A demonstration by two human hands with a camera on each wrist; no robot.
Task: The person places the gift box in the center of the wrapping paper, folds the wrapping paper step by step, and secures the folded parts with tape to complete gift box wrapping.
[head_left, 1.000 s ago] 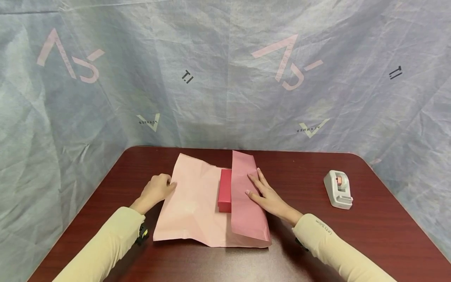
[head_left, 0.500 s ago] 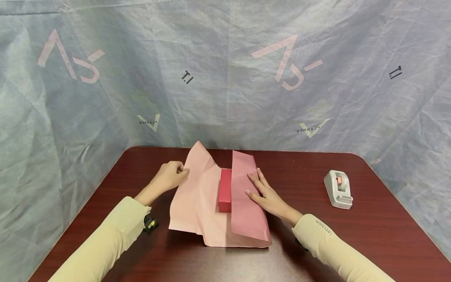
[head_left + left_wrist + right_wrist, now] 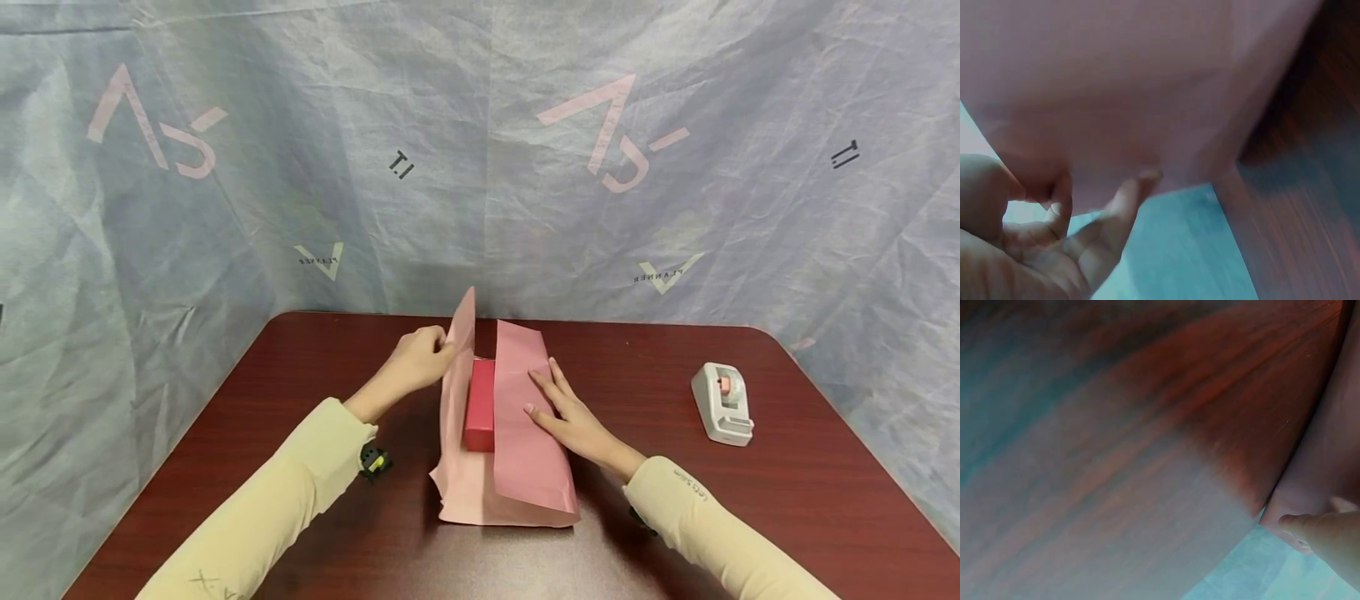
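Pink paper (image 3: 457,400) rises at its left side, pinched between the thumb and curled fingers of the left hand (image 3: 414,362). Next, a red box (image 3: 481,408) lies on the paper, partly covered by its folded right flap (image 3: 521,462). The right hand (image 3: 576,423), fingers extended and spread, rests on that flap, gripping nothing. Farther right, well apart, a white tape dispenser (image 3: 712,404) stands on the worktop (image 3: 637,375).

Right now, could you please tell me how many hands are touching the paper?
2: the left hand holds the raised left side of the paper, and the right hand rests on its folded-over right side.
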